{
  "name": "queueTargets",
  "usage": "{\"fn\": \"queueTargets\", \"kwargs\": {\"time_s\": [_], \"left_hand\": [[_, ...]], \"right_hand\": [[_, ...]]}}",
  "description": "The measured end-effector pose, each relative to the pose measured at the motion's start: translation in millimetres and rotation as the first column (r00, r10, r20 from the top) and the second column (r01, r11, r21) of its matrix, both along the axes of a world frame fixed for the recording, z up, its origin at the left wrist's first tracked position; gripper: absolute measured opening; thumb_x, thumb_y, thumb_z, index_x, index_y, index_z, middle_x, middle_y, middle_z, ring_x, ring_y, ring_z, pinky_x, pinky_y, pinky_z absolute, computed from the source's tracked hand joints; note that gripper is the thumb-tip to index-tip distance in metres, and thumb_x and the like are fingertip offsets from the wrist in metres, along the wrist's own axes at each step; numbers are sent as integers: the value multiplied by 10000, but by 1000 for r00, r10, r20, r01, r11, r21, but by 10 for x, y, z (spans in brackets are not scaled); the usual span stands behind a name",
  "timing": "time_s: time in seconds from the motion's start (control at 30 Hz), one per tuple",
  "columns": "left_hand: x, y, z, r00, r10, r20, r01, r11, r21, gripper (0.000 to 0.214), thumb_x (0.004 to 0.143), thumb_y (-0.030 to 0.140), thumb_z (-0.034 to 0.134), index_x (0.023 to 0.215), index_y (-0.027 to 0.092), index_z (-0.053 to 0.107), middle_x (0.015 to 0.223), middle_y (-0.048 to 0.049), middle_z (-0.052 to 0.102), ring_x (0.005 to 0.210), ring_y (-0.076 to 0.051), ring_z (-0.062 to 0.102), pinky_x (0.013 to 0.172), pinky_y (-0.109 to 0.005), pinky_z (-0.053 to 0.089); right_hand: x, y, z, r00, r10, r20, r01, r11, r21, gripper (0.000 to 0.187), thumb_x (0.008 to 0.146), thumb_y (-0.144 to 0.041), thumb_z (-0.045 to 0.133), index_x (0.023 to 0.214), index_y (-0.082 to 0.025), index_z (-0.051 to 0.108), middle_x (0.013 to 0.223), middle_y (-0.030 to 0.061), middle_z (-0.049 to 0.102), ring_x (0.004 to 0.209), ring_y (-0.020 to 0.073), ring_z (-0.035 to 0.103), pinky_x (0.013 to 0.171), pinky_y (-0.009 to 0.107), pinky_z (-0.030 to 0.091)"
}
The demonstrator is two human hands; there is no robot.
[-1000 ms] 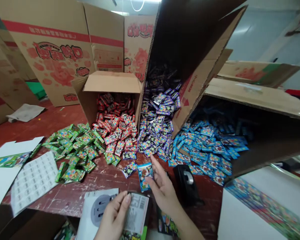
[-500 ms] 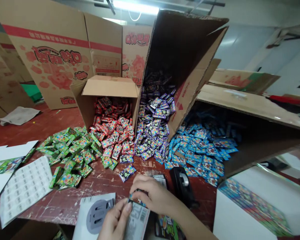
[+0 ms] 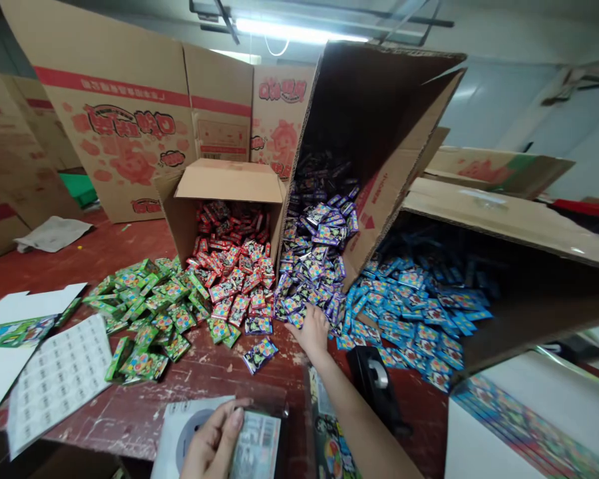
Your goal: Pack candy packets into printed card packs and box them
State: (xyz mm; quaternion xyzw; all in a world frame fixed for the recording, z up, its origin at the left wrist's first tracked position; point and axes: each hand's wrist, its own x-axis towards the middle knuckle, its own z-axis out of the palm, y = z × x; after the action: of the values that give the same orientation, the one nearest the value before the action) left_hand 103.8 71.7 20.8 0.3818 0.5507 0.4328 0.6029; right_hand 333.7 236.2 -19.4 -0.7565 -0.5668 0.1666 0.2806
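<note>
My right hand (image 3: 313, 331) reaches forward onto the near edge of the purple packets (image 3: 313, 266), fingers curled down on one of them. My left hand (image 3: 213, 442) stays near the bottom edge, thumb and fingers pinching a clear bag (image 3: 256, 444) with a barcode label. Piles of small packets spill over the red table (image 3: 204, 372): green packets (image 3: 150, 306) at the left, red packets (image 3: 232, 266) from a small box, blue packets (image 3: 414, 299) at the right. One loose packet (image 3: 259, 352) lies alone in front of the piles.
A black tape dispenser (image 3: 377, 386) stands right of my right forearm. Tipped cardboard boxes (image 3: 379, 133) hold the purple and blue piles. A white sticker sheet (image 3: 54, 379) lies at the left, a white box with printed cards (image 3: 529, 419) at the right, tall cartons (image 3: 124, 133) behind.
My right hand has left the bag held by my left hand and stretched forward to the purple pile. The blue packet it carried earlier is no longer in it.
</note>
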Motion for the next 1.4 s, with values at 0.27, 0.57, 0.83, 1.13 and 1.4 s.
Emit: {"fn": "queueTargets", "kwargs": {"time_s": [0.27,0.57,0.83,1.13,1.4], "left_hand": [[-88,93,-78,994,-80,76,83,996,-38,462,783,581,568,1009,188,660,751,-30,711,709,-209,622,649,-278,479],[40,151,79,949,-223,222,226,974,9,405,854,521,517,973,165,669,683,-3,654,650,-148,557,627,-230,407],[96,128,71,963,-219,159,210,975,71,394,879,505,477,955,178,682,758,-15,687,728,-182,587,701,-256,433],[-28,86,8,995,-77,71,77,997,-4,447,830,569,515,967,177,682,826,-44,716,770,-197,608,708,-259,466],[-68,37,-20,994,70,81,-65,996,-63,540,729,648,580,980,184,696,714,-32,705,688,-216,626,652,-288,487]], "right_hand": [[-100,-263,543,783,395,-481,-379,916,134,764,732,-374,654,1379,-240,270,1315,112,485,1177,223,510,936,338,444],[-170,-763,947,107,485,-868,-834,519,187,921,543,-405,841,1343,-242,414,1368,101,473,1297,230,417,1089,391,270],[-327,-821,902,246,488,-837,-799,591,110,518,687,-464,745,1115,-182,667,1240,137,612,1187,267,543,1020,447,390],[-478,-674,403,693,522,-497,-574,817,57,187,772,-394,674,794,-215,724,993,90,706,884,239,670,767,376,558],[-927,473,-131,951,274,-145,-265,961,75,459,697,-124,616,1153,-130,561,1253,193,525,1181,332,491,1008,484,373]]}}
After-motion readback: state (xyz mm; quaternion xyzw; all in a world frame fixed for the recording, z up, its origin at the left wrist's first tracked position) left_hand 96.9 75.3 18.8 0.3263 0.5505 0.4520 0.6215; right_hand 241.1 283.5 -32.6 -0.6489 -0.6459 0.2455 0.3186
